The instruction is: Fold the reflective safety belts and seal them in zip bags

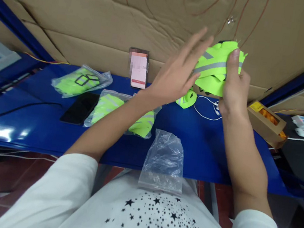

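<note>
My right hand (237, 82) grips a folded bundle of neon-yellow reflective fabric (213, 68) with grey stripes, thumb pressed on its front. It is raised in front of the cardboard. At the bundle's left edge is my left hand (176, 70), its fingers stretched out and apart; whether they touch the fabric I cannot tell. Below the bundle, a loop of the same yellow material (188, 98) lies on the blue table (203, 147). A clear zip bag (164, 161), seemingly with nothing in it, hangs over the front edge near my shirt.
Clear bags of yellow fabric (79, 81) (109, 106) lie on the left, beside a dark phone (81, 107). A lit phone (139, 69) leans against the cardboard wall (97, 19). A white cable (205, 116) and a brown box (266, 122) are on the right.
</note>
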`<state>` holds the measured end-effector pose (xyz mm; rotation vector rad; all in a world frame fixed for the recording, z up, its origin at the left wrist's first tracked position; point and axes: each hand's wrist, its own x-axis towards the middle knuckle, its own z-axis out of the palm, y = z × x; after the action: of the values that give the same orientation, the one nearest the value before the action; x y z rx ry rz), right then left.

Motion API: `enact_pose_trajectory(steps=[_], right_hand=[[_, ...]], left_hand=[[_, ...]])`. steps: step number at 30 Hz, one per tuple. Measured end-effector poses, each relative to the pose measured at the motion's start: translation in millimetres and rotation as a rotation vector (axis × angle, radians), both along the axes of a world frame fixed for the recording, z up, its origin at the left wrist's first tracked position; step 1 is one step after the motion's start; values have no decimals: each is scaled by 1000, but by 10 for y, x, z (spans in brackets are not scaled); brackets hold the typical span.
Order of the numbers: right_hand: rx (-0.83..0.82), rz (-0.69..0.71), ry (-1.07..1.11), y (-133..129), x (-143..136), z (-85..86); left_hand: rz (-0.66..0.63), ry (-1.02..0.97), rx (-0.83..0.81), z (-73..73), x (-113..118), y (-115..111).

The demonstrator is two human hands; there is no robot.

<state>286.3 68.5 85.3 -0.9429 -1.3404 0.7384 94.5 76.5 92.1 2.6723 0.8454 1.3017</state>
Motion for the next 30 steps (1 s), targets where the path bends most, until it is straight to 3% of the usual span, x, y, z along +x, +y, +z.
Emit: enact_pose_trajectory(steps=[4, 9, 12, 18, 22, 26, 28, 30], right_hand=[[9, -72, 90, -34, -186, -82], [-5, -44, 222, -189, -461, -160], [-27, 9, 238, -250, -532, -171], [-128, 18, 248, -358, -588, -66], [-77, 17, 75, -399, -573, -43], [13, 22, 91, -458, -331, -151], [24, -3, 146, -510, -93, -273], [-24, -67, 150, -556, 198, -436]], left_hand=[[-110, -86, -185, -187, 202, -16], [-109, -527, -273, -399, 415, 40], [-167, -725, -361, -444, 508, 26], [-256, -768, -432, -433, 540, -29], [-180, -648, -453, -409, 518, 23], [-46, -298, -416, -336, 378, 4], [-62, -129, -380, -300, 209, -136], [-212, 120, -345, -299, -16, -366]])
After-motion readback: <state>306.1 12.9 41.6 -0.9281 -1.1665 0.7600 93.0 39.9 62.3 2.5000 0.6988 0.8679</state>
